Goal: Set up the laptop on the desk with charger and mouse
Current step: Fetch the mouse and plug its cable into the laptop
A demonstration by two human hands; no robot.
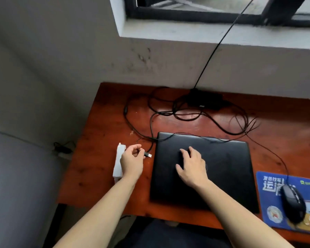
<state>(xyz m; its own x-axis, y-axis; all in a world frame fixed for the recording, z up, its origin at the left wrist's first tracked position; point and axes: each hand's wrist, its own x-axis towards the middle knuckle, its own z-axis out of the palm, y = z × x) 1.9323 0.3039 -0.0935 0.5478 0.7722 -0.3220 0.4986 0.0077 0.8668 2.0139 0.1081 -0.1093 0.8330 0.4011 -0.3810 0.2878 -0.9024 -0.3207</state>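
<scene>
While our right hand [191, 167] lies spread flat on the shut laptop [202, 170] at centre frame, our left hand [132, 161] pinches the USB plug [148, 155].
Lower right, we see the mouse [293, 203] on its blue pad [268, 208]; farther up, the charger brick [205, 100] sits among loose cables on the desk [100, 158].

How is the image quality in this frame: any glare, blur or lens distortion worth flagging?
Head view: daylight glare washes the desk near the charger brick; wide-angle bending curves the window sill; the whole frame is soft, so the mouse pad print is unreadable. The left hand holding the USB plug and the right hand on the closed laptop stay readable.
</scene>
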